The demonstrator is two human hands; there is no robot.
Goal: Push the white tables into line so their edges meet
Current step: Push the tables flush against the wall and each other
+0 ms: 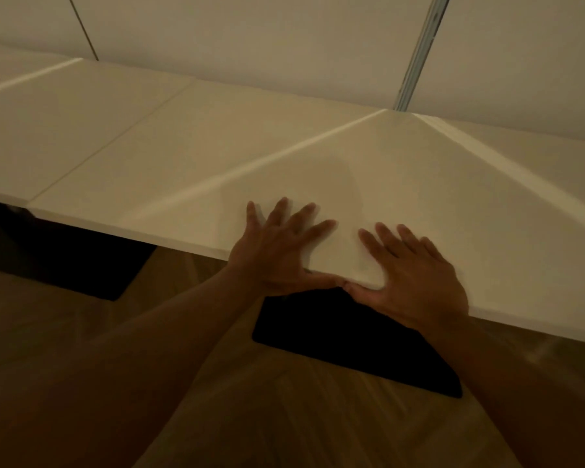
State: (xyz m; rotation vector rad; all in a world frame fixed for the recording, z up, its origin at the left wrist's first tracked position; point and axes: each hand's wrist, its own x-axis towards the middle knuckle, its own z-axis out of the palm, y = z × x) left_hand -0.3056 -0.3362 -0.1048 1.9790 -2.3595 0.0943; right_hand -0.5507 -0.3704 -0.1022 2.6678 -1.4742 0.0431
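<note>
Head view: the wooden floor (284, 417) is seen nearest, with a black table base (352, 339) lying on it. Above it, the near white table (368, 184) is pressed at its front edge by both hands. The left hand (277, 255) and the right hand (416, 282) are laid flat, fingers spread and straight, thumbs almost touching at the edge. To the left, the next white table (183, 146) is butted against it along a raised seam. Beyond, a pale wall (284, 38) is seen.
</note>
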